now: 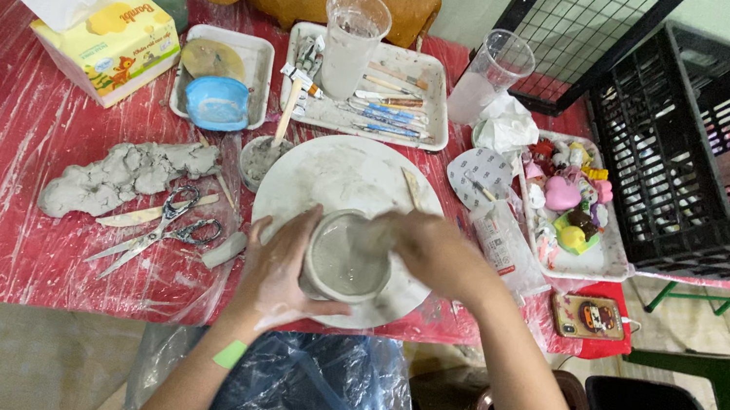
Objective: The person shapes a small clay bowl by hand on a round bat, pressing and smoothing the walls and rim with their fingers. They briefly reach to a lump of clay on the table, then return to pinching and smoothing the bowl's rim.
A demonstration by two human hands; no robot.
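Clay cup (345,266) near turntable (321,173) edge, both hands (274,274) cupping.

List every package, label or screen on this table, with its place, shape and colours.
Tissue box: back left, yellow rectangular carton, cartoon print, white tissue sticking out.
Plastic packet: right of the round board, clear with a printed label.
Phone: right edge, rectangular, decorated case showing; no screen visible.

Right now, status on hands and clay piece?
Left hand cupping clay cup. Right hand pinching its rim. Cup on round board. Scissors left, clear.
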